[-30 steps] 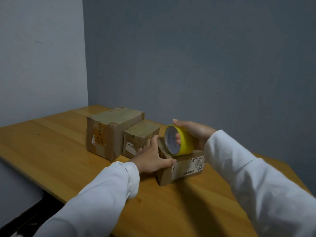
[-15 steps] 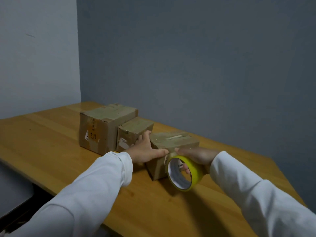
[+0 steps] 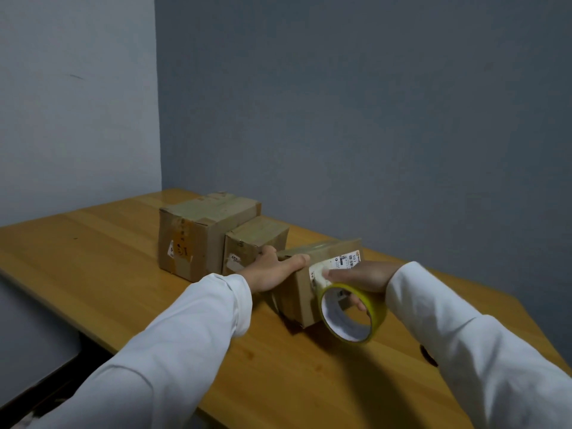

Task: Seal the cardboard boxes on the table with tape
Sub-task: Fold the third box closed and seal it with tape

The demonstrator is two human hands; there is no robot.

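Three cardboard boxes sit in a row on the wooden table (image 3: 93,243): a large box (image 3: 198,236) at the far left, a medium box (image 3: 253,243) touching it, and a small labelled box (image 3: 312,283) nearest the person. The left hand (image 3: 272,267) lies over the small box's left top edge, thumb stretched along the top and fingers down the far side, gripping it, most likely to stop it sliding while tape is drawn across. The right hand (image 3: 362,280) grips the yellow tape roll (image 3: 353,314), fingers hooked through the core and thumb pressing toward the white shipping label (image 3: 340,264) on the box's near end. The roll hangs just off that end, low by the table, which suggests a strip is being pulled down over the edge to wrap the seam.

Compared with half a second ago, the roll sits at much the same low spot beside the box, and the left hand has not left its corner. The box's near end now looks lifted slightly off the table, and the label faces the camera more fully. A second ago the roll was up on top of the box.
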